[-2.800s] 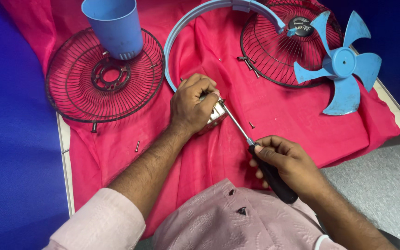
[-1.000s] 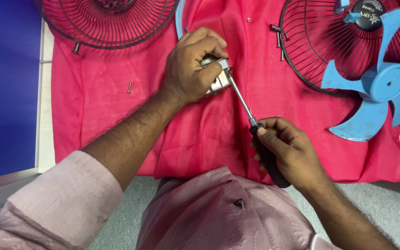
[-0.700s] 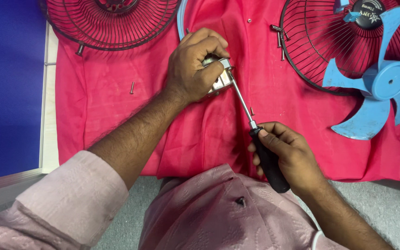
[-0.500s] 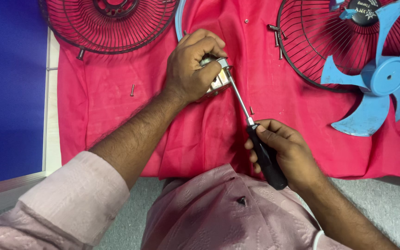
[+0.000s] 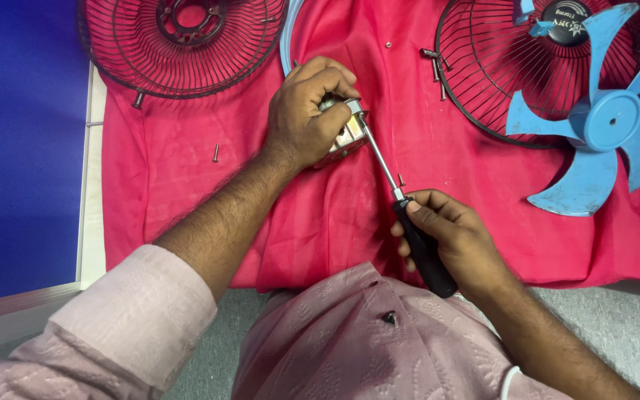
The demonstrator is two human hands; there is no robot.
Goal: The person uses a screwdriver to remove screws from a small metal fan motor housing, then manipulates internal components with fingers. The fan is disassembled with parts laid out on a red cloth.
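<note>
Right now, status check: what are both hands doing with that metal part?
Left hand clamps small metal part on red cloth. Right hand grips screwdriver, tip at the part. Loose screw lies clear, nothing blocking.

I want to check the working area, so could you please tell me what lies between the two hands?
In the head view, the screwdriver's bare steel shaft spans the gap from the right hand to the small metal part in the left hand; beneath it lies red cloth.
</note>
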